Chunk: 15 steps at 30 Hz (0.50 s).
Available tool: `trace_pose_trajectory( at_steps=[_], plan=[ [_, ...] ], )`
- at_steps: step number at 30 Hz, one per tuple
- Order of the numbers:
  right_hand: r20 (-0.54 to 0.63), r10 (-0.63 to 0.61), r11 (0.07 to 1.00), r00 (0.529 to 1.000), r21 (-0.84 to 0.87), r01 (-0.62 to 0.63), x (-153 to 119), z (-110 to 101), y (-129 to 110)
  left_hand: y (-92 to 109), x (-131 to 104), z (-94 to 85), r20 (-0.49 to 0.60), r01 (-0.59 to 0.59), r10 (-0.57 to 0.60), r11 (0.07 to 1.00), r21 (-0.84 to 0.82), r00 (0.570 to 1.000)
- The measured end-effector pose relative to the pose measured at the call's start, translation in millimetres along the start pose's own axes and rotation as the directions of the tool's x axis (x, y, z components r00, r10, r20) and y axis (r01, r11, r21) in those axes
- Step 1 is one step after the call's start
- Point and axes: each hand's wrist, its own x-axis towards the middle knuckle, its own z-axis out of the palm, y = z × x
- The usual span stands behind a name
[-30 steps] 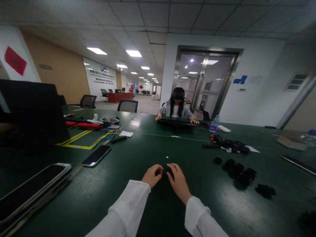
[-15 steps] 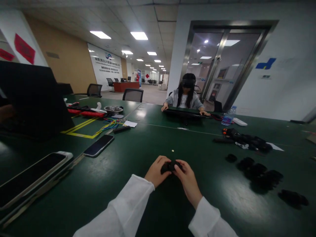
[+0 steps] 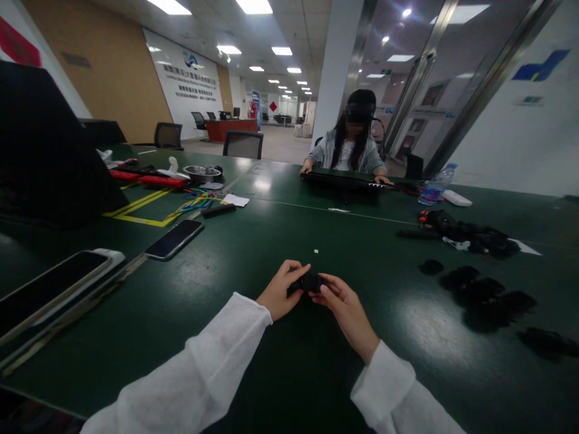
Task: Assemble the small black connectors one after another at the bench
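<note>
Between my hands is a small black part, too dark and small to name its kind. My left hand pinches its left side with thumb and forefinger. My right hand grips its right side, thumb in front and fingers behind. The part is held over the dark green table. A tiny pale yellow chip lies on the tabletop just beyond my hands. Several loose black parts lie on the table to my right.
A phone and a larger white-framed device lie at left, below a black screen. Coloured wires and a metal bowl sit farther back. A person sits opposite; a water bottle stands at right.
The view has tipped down and come closer, so the far room sits higher. My left fingers have spread a little on the black part, and both hands still hold it.
</note>
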Motion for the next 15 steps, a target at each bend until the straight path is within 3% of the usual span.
trace_pose_trajectory(
  at_steps=[8,15],
  plan=[
    [-0.030,-0.034,0.989,0.999,-0.147,0.029,2.1,-6.3,-1.0,-4.5,-0.9,3.3,-0.002,0.073,-0.074,0.986,-0.152,0.997],
    [-0.029,-0.078,0.979,0.997,-0.193,0.071,2.4,-7.4,0.2,-4.6,0.8,3.4,-0.017,0.166,-0.169,0.981,-0.100,0.986]
  ],
)
